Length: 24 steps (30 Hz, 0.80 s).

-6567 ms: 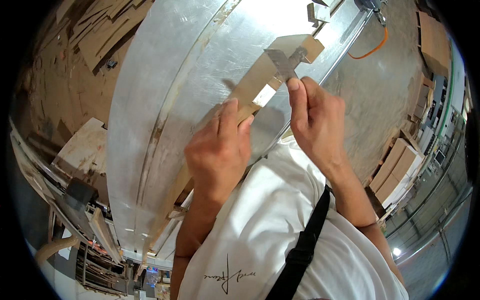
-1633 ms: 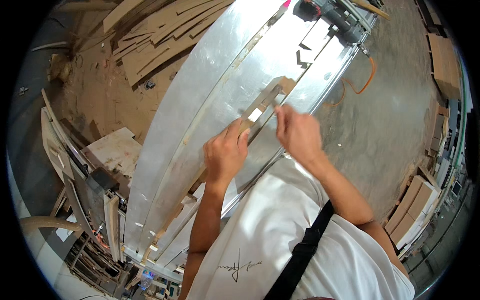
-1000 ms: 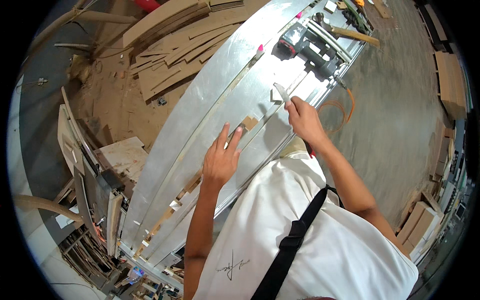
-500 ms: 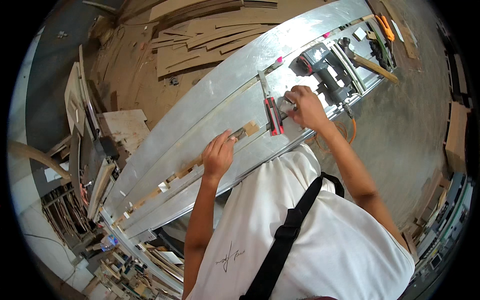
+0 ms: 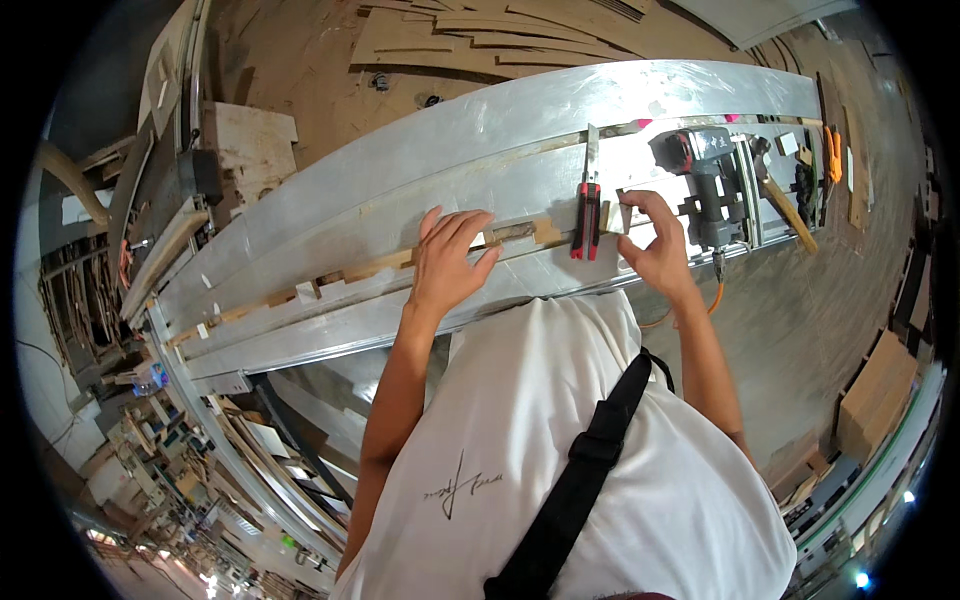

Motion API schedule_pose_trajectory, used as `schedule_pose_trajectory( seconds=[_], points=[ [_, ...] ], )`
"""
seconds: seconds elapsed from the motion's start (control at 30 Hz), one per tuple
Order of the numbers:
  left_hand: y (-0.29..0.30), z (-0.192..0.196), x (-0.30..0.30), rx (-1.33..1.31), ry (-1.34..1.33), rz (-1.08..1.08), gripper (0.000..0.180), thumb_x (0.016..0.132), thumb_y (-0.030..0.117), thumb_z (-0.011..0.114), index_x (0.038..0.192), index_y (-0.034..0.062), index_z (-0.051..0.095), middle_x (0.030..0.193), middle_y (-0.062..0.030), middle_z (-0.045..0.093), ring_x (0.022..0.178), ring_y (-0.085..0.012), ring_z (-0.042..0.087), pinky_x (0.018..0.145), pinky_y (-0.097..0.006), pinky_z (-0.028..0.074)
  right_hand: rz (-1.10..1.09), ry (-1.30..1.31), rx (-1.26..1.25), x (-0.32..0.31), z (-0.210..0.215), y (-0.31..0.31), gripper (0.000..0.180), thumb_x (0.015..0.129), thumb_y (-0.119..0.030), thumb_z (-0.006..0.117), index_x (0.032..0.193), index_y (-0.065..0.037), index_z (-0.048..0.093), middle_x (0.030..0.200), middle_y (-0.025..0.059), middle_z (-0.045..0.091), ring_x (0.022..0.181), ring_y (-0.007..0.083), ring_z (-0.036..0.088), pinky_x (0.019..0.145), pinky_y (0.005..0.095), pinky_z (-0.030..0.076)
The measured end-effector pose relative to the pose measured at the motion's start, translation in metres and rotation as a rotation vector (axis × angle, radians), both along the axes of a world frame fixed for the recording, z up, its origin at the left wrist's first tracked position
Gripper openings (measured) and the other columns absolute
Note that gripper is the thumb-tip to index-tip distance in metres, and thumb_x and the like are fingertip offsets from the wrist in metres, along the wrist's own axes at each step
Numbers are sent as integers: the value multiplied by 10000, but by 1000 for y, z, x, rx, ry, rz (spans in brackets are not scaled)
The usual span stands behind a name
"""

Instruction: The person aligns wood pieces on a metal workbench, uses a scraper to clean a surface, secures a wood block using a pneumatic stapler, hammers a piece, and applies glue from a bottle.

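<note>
A long silvery metal table (image 5: 330, 205) runs across the view, with a narrow wooden strip (image 5: 360, 270) lying along its groove. My left hand (image 5: 450, 260) rests flat on the strip, fingers spread, next to a small metal piece (image 5: 512, 232). My right hand (image 5: 655, 240) pinches a small pale wooden block (image 5: 622, 215) between thumb and fingers, just right of a pair of red-handled pliers (image 5: 586, 215) lying on the table.
A grey power drill (image 5: 708, 185) lies right of my right hand, with an orange hose (image 5: 690, 305) below it. A hammer (image 5: 780, 200) and orange-handled tool (image 5: 832, 155) lie at the table's right end. Plywood offcuts (image 5: 480, 30) cover the floor beyond. Cardboard boxes (image 5: 880, 385) stand at right.
The view has swung left along the table. My right hand has moved from the pliers' left side to their right and now pinches a small block. My left hand stays on the strip.
</note>
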<state>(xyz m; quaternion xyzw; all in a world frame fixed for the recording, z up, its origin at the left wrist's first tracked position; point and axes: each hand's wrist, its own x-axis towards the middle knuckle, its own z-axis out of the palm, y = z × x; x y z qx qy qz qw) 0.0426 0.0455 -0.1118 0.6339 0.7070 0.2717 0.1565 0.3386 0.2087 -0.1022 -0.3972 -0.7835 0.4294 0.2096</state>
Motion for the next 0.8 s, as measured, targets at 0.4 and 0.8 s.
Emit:
schedule_pose_trajectory(
  seconds=[0.4, 0.8],
  points=[
    [-2, 8, -4, -10, -164, 36, 692, 701, 312, 923, 1305, 103, 659, 1245, -84, 724, 1140, -300, 665, 1101, -449, 451, 432, -10, 197, -101, 26, -32, 886, 729, -16, 784, 1543, -82, 440, 1158, 116, 700, 1042, 356, 610, 1001, 455, 461],
    [2, -10, -6, 84, -232, -51, 477, 682, 238, 934, 1091, 79, 747, 1131, -79, 756, 1016, -302, 706, 935, -418, 556, 505, -111, 144, -110, 24, -29, 659, 737, -68, 797, 1358, -44, 579, 1160, 139, 678, 1037, 363, 620, 894, 450, 527]
  ],
)
